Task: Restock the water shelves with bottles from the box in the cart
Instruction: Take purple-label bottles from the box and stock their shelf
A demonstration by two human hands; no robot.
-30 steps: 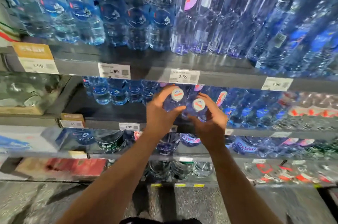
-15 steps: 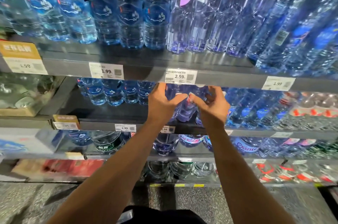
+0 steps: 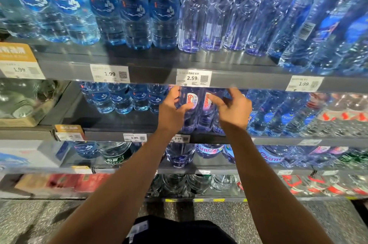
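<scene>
left hand (image 3: 172, 111) grip round bottle (image 3: 190, 112), upright

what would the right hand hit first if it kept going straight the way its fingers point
Probably the pink-labelled bottle standing on the second shelf: the right hand points up-left at it. Its thumb seems nearly touching already, though depth is unclear.

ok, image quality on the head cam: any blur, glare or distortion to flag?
Head view: strong wide-angle bowing, top-shelf bottles lean outward; right hand motion-blurred at the fingers, left hand sharper; frame edges soft; glare streaks on the clear shelf strip; the 2.59 price tag still legible.
</scene>
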